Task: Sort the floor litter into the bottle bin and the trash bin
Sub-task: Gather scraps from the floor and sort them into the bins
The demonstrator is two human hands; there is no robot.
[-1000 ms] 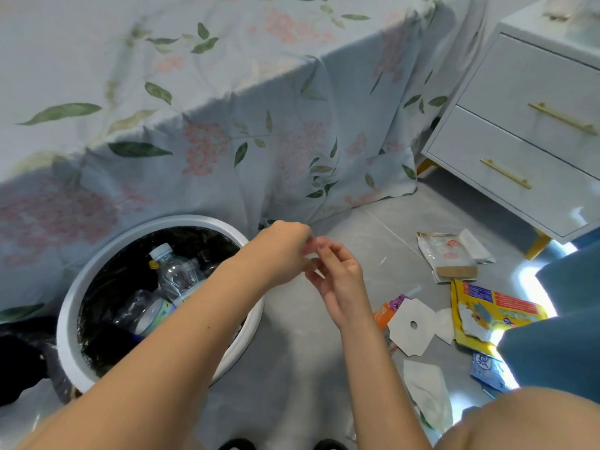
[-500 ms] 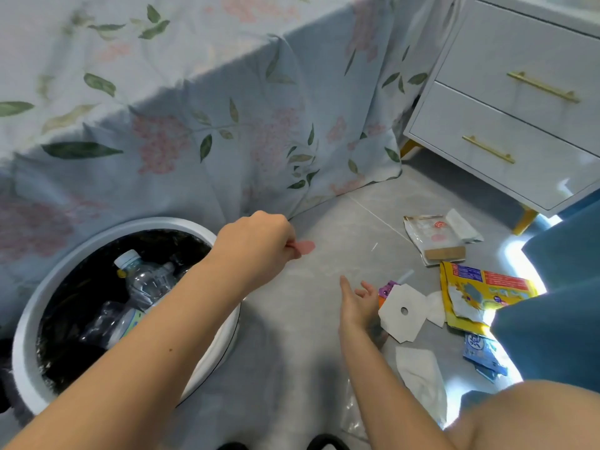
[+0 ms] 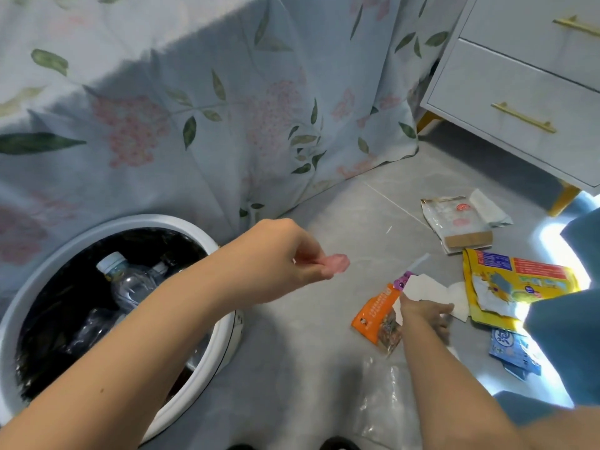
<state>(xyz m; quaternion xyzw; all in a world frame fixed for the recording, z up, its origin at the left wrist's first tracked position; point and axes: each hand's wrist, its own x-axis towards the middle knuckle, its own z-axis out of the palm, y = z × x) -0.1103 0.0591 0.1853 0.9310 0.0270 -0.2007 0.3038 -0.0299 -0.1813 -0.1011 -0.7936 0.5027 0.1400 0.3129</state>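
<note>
Litter sorting on the floor, one scrap pinched, one hand down among the wrappers

The bottle bin point(image 3: 224, 336) with clear bottles point(image 3: 130, 284) sits under the left forearm; the left hand point(image 3: 276, 258) pinches a small pink scrap point(image 3: 336, 263) above the floor, right of the bin; the right hand point(image 3: 425, 315) lies fingers spread on white paper point(image 3: 425, 287), orange packet point(image 3: 376, 313) touching its left side, yellow wrapper point(image 3: 519, 280) just beyond its fingertips

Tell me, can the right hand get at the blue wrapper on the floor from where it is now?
Probably yes: the right hand rests on white paper, and the blue wrapper lies uncovered just beyond.
</note>
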